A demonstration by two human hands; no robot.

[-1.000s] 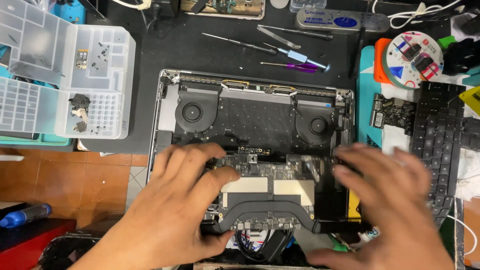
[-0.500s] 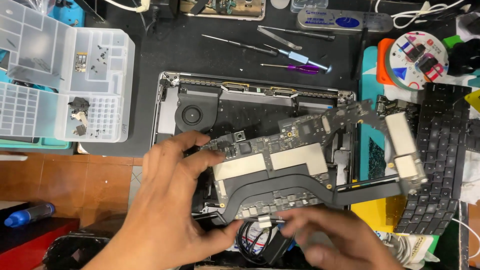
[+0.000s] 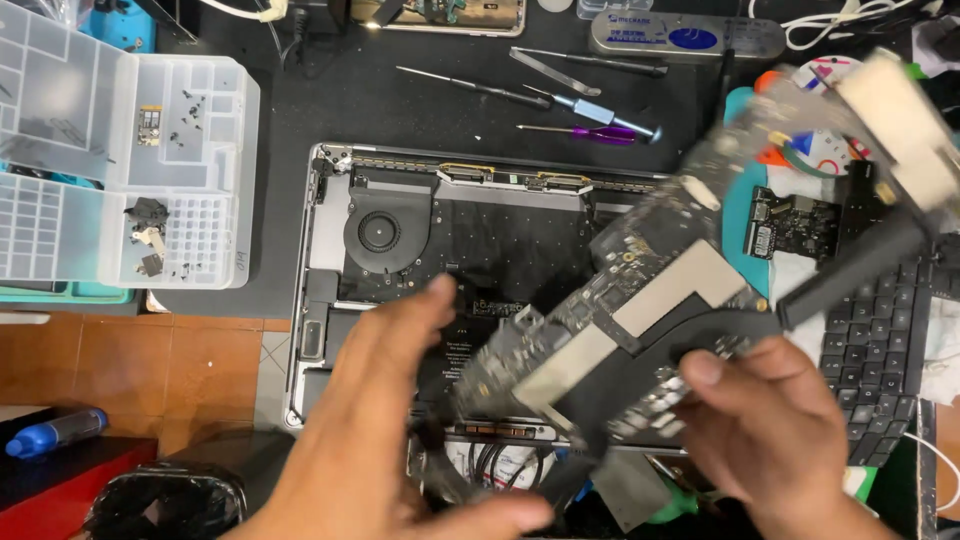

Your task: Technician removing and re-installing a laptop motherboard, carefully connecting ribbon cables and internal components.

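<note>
An opened silver laptop case (image 3: 318,240) lies on the black mat with one round fan (image 3: 385,232) still inside at the left. My right hand (image 3: 770,430) grips the laptop's main circuit board (image 3: 640,310) by its lower right edge and holds it tilted in the air above the case. The board's black heat pipe and far end reach up to the right and are blurred. My left hand (image 3: 390,420) hovers below the board's left end with fingers spread, and I cannot tell whether it touches the board.
A clear plastic parts organiser (image 3: 130,150) with small screws sits at the left. Screwdrivers (image 3: 590,105) and tweezers lie behind the laptop. A black keyboard (image 3: 880,350) and a small circuit board (image 3: 795,225) lie at the right. A blue marker (image 3: 60,430) rests on the brown surface.
The circuit board has come up out of the laptop case and swung up to the right. My right hand moved from under it to its lower right edge; my left hand has dropped away.
</note>
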